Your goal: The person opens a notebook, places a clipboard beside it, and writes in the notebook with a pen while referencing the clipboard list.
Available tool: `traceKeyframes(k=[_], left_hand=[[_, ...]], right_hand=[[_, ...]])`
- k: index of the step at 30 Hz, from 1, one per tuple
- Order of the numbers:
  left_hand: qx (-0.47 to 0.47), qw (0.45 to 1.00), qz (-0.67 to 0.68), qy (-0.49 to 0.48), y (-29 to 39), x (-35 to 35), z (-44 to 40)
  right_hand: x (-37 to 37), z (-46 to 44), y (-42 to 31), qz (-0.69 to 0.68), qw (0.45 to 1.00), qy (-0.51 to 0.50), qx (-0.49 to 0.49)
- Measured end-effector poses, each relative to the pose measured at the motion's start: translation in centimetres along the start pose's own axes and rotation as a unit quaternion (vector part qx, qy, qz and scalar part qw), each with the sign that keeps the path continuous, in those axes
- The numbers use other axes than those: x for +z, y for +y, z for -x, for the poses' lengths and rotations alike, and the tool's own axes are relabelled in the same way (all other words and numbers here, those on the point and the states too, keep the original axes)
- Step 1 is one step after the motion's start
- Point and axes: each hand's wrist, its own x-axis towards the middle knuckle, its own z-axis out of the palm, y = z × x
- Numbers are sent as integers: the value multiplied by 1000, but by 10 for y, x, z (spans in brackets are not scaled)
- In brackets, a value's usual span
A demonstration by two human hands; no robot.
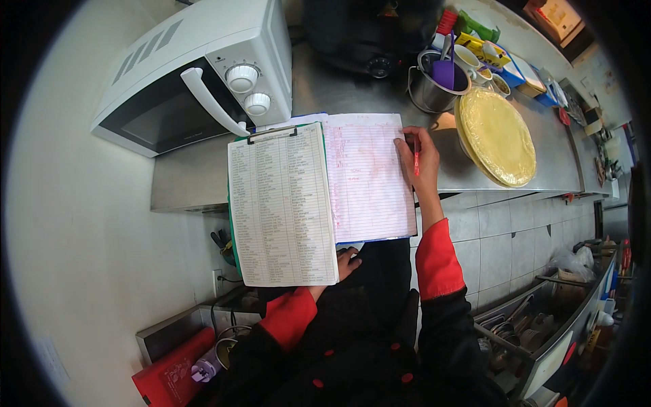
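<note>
Lined notebook (pixel 373 200) lies open across the surface's (pixel 186 178) front edge beside a clipboard (pixel 281 210), the right hand (pixel 422 161) pinching a red pen (pixel 416 163) at the page's right side, the left hand (pixel 348 265) by the clipboard's lower right corner (its grip I cannot tell).

The microwave (pixel 196 74) stands at the left end of the counter (pixel 190 173), beside the wall (pixel 74 203). Before it and to its right, the clipboard (pixel 281 210) lies over the left side of the open notebook (pixel 373 183); both project past the counter's front edge toward the person (pixel 363 339). The left hand (pixel 347 265) is at the clipboard's lower right corner; the right hand (pixel 427 163), with the pen (pixel 416 165), is at the notebook's right edge. Behind the notebook stands an appliance (pixel 342 34); right of that, a pot (pixel 430 100) holding utensils (pixel 443 74). Small containers (pixel 466 56) sit behind the pot, a round pack (pixel 498 136) before it, rightward.
</note>
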Motion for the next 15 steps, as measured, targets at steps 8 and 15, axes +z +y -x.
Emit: traceKeyframes(k=[8, 15], left_hand=[[-13, 1000, 9, -18, 1, 0, 0], [-14, 999, 25, -18, 9, -8, 4]], right_hand=[[0, 1, 1, -9, 1000, -4, 20], [0, 1, 3, -7, 1000, -7, 15]])
